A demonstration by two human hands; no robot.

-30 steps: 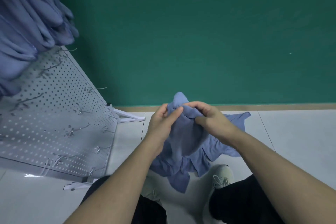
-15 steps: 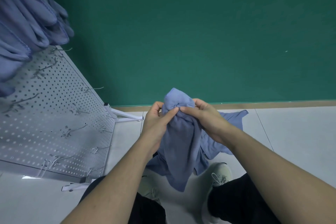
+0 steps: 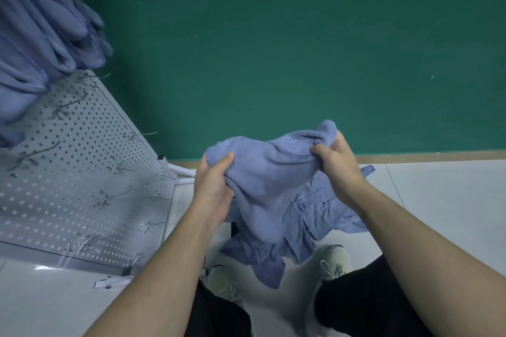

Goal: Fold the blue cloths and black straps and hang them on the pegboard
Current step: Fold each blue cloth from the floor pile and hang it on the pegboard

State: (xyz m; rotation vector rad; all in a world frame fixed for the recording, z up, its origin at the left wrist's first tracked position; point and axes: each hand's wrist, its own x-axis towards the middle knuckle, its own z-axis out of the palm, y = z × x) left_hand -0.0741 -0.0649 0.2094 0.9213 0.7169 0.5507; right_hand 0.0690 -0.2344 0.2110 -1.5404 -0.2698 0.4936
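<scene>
Against a green wall and pale tiled floor, I hold a blue cloth stretched between my hands: my left hand clamps one end, my right hand the other. More cloths lie heaped by my shoes; folded cloths hang on the pegboard at left.

Even, rather dim indoor light falls on the green wall, which darkens toward its upper corners, while a small bright glare patch sits on the pale floor just below the pegboard. Wide-angle distortion bows the pegboard's edge, and the forearms nearest the lens look soft. Faint shadows pool beneath the cloth pile.
</scene>
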